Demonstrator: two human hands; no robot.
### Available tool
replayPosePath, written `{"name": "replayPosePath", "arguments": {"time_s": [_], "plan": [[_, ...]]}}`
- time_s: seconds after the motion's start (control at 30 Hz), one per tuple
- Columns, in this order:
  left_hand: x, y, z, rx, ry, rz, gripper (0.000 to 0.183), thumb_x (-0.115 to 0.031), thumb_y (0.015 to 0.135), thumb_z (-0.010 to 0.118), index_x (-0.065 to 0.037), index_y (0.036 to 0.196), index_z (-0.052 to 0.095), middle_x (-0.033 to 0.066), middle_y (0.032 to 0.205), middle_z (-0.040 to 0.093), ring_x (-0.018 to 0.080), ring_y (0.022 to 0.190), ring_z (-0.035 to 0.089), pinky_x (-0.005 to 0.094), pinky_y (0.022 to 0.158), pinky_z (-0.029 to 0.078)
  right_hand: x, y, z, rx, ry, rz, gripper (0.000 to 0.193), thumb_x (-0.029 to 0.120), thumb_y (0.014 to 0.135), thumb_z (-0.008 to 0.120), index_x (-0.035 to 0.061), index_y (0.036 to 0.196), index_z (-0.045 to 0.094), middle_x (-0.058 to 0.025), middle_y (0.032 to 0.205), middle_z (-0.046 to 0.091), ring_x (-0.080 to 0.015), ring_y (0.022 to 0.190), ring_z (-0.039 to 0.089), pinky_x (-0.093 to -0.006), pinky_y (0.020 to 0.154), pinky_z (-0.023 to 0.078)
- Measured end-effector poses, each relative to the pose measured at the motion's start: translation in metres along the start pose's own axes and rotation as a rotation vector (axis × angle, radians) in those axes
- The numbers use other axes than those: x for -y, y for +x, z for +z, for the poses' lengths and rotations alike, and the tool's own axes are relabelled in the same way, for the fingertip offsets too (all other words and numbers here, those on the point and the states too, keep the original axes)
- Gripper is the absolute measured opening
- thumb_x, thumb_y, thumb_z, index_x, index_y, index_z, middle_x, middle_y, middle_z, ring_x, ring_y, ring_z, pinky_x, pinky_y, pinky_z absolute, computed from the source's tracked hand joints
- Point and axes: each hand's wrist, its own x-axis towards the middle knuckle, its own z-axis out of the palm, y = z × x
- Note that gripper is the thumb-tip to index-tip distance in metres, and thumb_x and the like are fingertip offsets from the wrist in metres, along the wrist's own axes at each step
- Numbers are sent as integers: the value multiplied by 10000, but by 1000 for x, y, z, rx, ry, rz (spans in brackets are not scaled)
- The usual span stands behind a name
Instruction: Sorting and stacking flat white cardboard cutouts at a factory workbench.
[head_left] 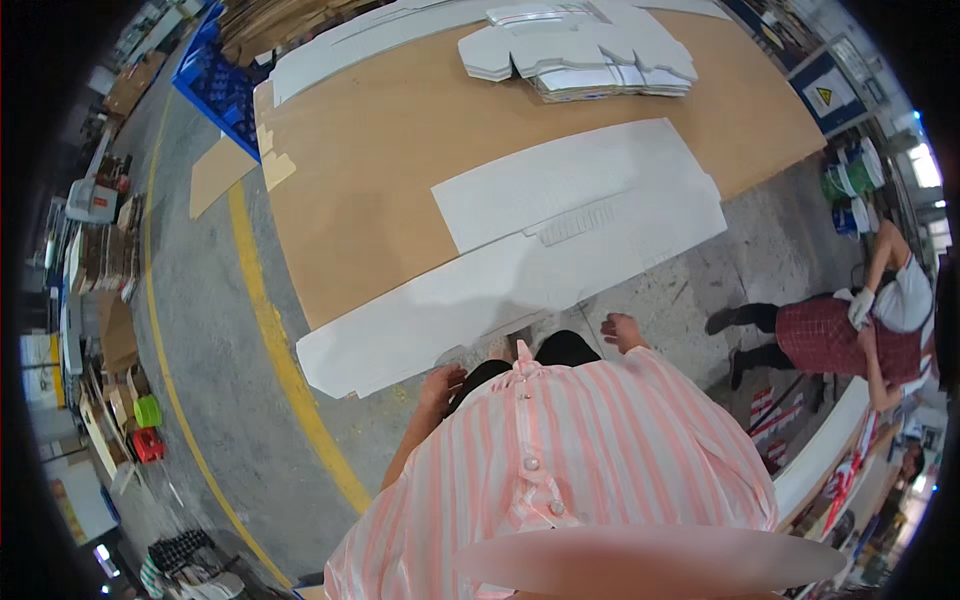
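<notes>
Fingers on the left hand [445,382] look half curled in the head view, lower middle of the frame, but the palm side's hidden from me, so I can't tell if they're pressed together. Right hand [624,332], a bit higher and further right, has its fingers loosely bent and slightly spread, nothing pinched that I can see. Neither seems to be touching the white cardboard [600,250], which lies flat across the middle of the frame, along the near side of the brown-topped counter [360,220]. My worry is its near edge: looks like it pokes out past the counter, so a careless bump could skew or crease it. Pile of flattened white cartons [600,65] up top centre looks uneven, so a knock might make it slide. Co-worker [900,300] at far right is well apart.
</notes>
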Motion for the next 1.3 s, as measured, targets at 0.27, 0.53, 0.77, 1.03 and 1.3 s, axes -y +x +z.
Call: {"name": "replayPosePath", "arguments": {"time_s": [0.27,0.53,0.77,1.03,1.3], "plan": [[16,29,33,39,-828,131,325,-322,815,550,-83,1032,514,91,1100,516,268,1043,467,438,925,361,87,43,-89,-454,939,-144,408,392,836,452,44,1047,415,-129,958,539,-310,880,516,-467,788,406],[24,36,91,-234,-1142,416,409,-265,761,614,-74,1101,493,102,1140,449,294,1075,427,517,956,325,121,89,-132,113,778,-560,412,388,817,517,67,1077,514,-93,1029,555,-272,970,526,-409,847,421],[16,45,116,-369,-1163,534,249,-137,808,589,-37,1029,532,90,954,574,274,923,546,470,843,442,124,115,-172,-1,877,-259,193,180,871,485,30,974,547,-87,987,591,-235,889,568,-339,822,459],[-5,36,119,-438,-1134,570,189,-86,796,592,-39,961,512,76,875,585,235,818,583,428,684,497,133,99,-171,-15,874,-282,177,197,878,497,39,936,550,-92,933,603,-239,866,579,-364,762,487],[12,24,32,-513,-1121,578,222,-77,792,591,-51,989,493,63,881,577,233,825,576,430,692,506,115,86,-94,-10,882,-154,135,170,873,522,45,899,565,-89,861,614,-215,818,587,-342,740,484]]}}
